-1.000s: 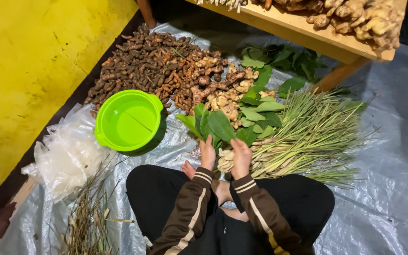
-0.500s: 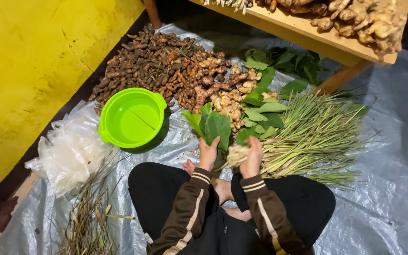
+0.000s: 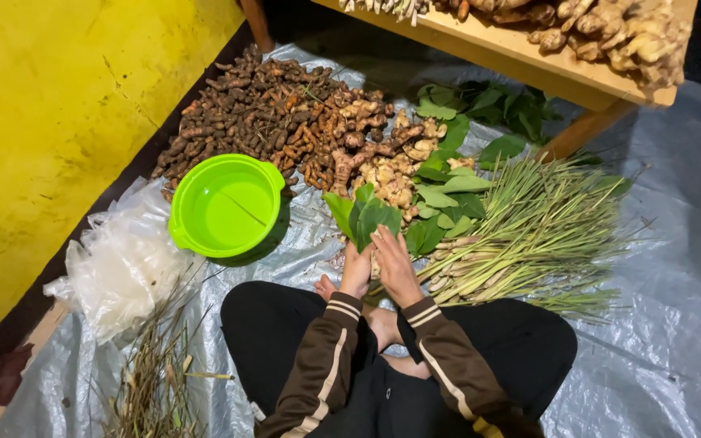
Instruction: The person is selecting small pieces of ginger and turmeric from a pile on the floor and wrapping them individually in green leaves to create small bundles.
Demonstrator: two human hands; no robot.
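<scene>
I sit cross-legged on a grey plastic sheet (image 3: pixel 659 324). My left hand (image 3: pixel 356 269) grips the stems of a small bunch of green leaves (image 3: pixel 369 217), held upright in front of me. My right hand (image 3: pixel 395 264) rests flat against the same bunch, its fingers pressed on the leaves. Just right of my hands lies a big bundle of lemongrass stalks (image 3: pixel 529 235). More loose green leaves (image 3: pixel 448 195) lie behind the bunch.
A bright green plastic basin (image 3: pixel 225 207) stands to the left. Behind it are piles of brown roots (image 3: pixel 245 122) and pale ginger-like roots (image 3: pixel 383 158). Clear plastic bags (image 3: pixel 119 264) and dry trimmings (image 3: pixel 152 373) lie at left. A wooden bench (image 3: pixel 529 57) with ginger stands behind; a yellow wall (image 3: pixel 50 122) runs along the left.
My right hand has come off the lemongrass stalks and moved left onto the leaf bunch. My left hand has kept the bunch, raising it a little.
</scene>
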